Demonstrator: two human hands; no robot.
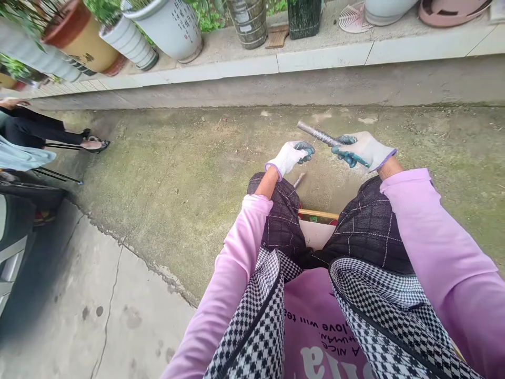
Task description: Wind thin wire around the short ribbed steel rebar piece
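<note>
- Head view, the only one here: everything's placed off the rod (319,134), which sits out in front of the person's knees (278,210), above the concrete ground (177,173).
- How far along: tight wire-like coils (326,138) already wrap a good stretch of the rod, but its left end is plain. I'd call it partway wound. Whatever's under the fingers at the other end is hidden, so no idea about that bit.
- Right hand (365,150), in a coated glove, is clamped on the right end of the rod, fingers around it. The rod tilts, bare end pointing away and left.
- Left hand (294,156) is just beside the rod, on its near-left side and apart from it, fingers curled together. Looks like a thin strand might run between them, but I can't make out whether anything's pinched in there.
- Arms: left forearm (240,242) reaches forward over the knee, wrist bent inward toward the rod. Right forearm (437,226) angles in from the rod's right, palm turned inward.
- Nearer the person than the rod, a stick (300,180) shows by the left knee. Beyond the rod there's a ledge (323,58) with plant pots (169,31).
</note>
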